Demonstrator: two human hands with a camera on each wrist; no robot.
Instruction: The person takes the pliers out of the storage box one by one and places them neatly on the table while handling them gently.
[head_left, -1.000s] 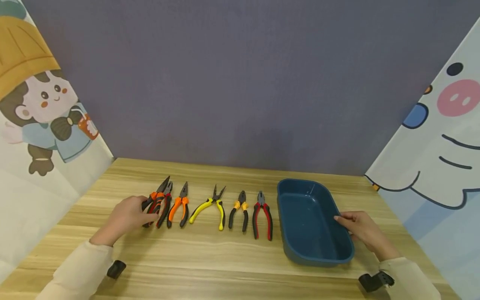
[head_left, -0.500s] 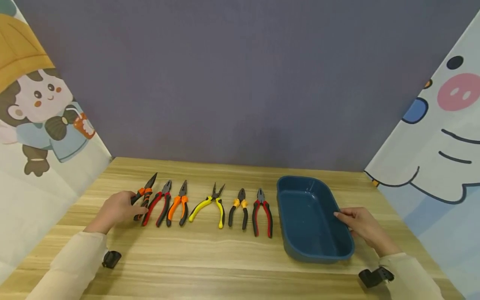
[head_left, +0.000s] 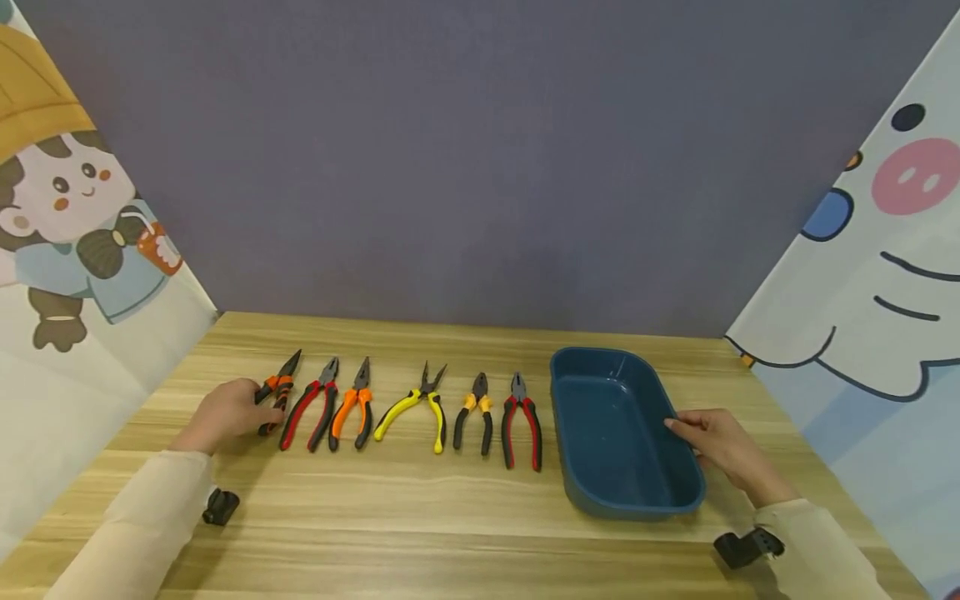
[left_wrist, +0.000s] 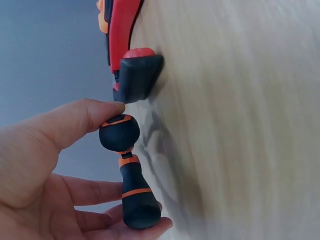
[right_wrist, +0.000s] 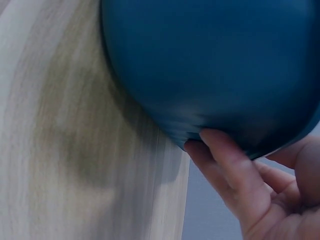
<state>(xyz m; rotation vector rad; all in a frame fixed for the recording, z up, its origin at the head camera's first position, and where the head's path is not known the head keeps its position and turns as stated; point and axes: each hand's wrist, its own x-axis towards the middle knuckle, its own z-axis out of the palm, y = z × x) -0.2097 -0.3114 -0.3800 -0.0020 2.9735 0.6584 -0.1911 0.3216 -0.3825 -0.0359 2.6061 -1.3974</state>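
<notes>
At the left end of a row of pliers, my left hand (head_left: 227, 412) grips needle-nose pliers (head_left: 288, 367) with black and orange handles. In the left wrist view, the thumb lies on one handle (left_wrist: 120, 134) and the fingers curl behind the other. Just right of them lie red-and-black pliers (head_left: 309, 407). On the other side, my right hand (head_left: 726, 446) pinches the right rim of a blue plastic basin (head_left: 626, 450), thumb inside and fingers outside. Nothing lies in the basin.
Rightward along the row lie orange-and-black pliers (head_left: 352, 412), spread yellow-and-black pliers (head_left: 416, 403), yellow-and-black pliers (head_left: 478, 408) and another red-and-black pair (head_left: 520, 417) near the basin. A grey wall (head_left: 465, 167) stands behind the wooden table (head_left: 390, 533).
My left hand has moved left with the needle-nose pliers, away from the red-and-black pliers they overlapped. My right hand stays on the basin rim. The head view has shifted slightly.
</notes>
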